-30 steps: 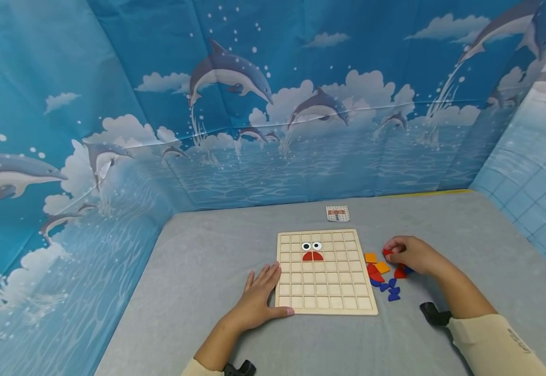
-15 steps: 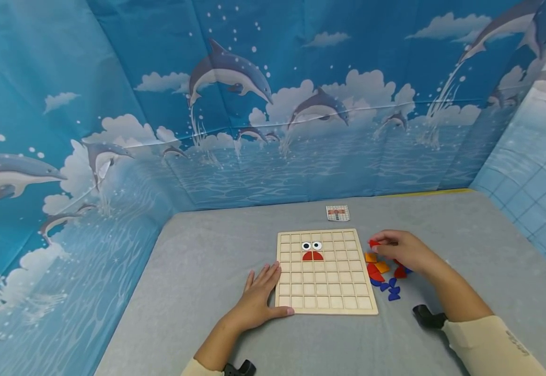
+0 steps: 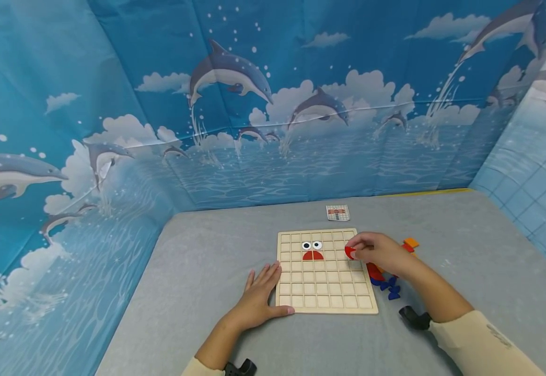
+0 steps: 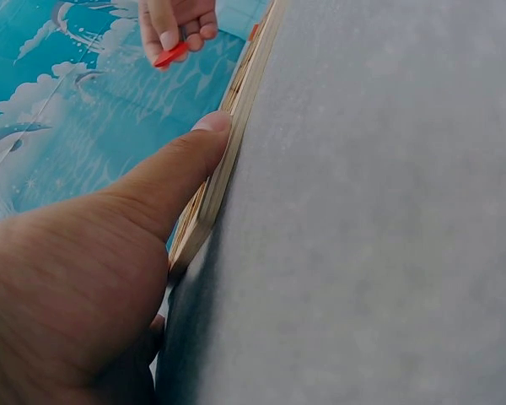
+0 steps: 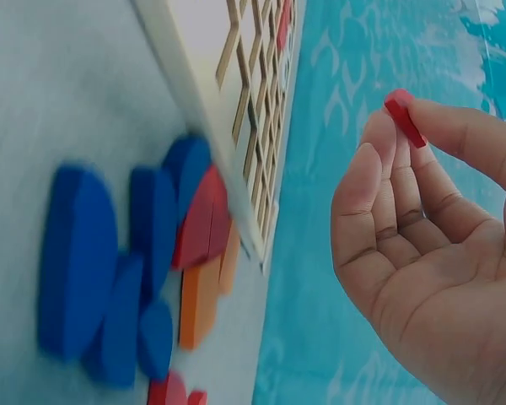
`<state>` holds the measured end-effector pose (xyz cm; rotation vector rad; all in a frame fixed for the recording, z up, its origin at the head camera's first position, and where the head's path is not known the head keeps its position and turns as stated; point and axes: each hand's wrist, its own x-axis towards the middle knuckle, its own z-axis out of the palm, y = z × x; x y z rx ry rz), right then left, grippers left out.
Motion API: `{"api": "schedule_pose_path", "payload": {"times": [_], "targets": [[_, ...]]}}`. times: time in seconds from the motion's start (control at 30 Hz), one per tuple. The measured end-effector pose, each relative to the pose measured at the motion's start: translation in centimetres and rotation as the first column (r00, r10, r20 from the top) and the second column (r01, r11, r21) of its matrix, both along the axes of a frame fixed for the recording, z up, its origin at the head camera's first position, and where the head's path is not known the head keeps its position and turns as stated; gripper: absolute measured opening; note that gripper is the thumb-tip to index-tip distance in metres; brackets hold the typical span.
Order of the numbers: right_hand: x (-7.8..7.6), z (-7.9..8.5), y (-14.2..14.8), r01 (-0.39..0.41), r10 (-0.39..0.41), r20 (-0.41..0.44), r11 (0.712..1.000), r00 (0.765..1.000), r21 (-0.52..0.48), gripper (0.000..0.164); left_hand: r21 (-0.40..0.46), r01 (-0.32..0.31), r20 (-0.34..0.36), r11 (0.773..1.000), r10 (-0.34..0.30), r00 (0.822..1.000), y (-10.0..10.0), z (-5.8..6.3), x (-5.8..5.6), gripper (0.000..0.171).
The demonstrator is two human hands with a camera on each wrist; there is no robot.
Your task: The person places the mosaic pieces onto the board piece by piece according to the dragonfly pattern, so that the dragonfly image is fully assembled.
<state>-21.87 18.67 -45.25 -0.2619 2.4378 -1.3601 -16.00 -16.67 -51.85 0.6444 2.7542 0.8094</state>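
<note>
A square wooden grid board point(image 3: 334, 291) lies on the grey cloth. My left hand point(image 3: 253, 307) rests at its front left corner with fingers spread along the left side. In the left wrist view the thumb point(image 4: 173, 173) lies against the board's edge point(image 4: 223, 173). Over the board's right part, my right hand point(image 3: 383, 254) pinches a small red piece with a curved side point(image 3: 349, 253) between thumb and fingertips; the right wrist view shows that red piece point(image 5: 405, 118) edge-on. Two round eye pieces point(image 3: 312, 245) and two red quarter-round pieces point(image 3: 312, 256) sit in cells toward the back.
Right of the board lie several blue rounded pieces point(image 3: 393, 292), red pieces point(image 3: 374, 272) and orange pieces point(image 5: 201, 304), partly under the right arm. An orange square point(image 3: 411, 242) lies beyond the hand. A small printed card point(image 3: 337, 213) lies behind the board. A dolphin-print curtain point(image 3: 273, 156) hangs behind.
My right hand has carried the red piece left from the loose pieces to over the board. An orange square formerly behind the hand now shows. The left hand has stayed put.
</note>
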Motion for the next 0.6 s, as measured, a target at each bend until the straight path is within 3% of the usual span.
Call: {"api": "schedule_pose_path", "payload": {"times": [0.6], "targets": [[-1.2, -0.3, -4.9, -0.145, 0.144, -0.057, 0.989, 0.988, -0.013, 0.014, -0.02, -0.004, -0.006, 1.0, 0.004, 1.0, 0.0, -0.2, -0.1, 0.106]]}}
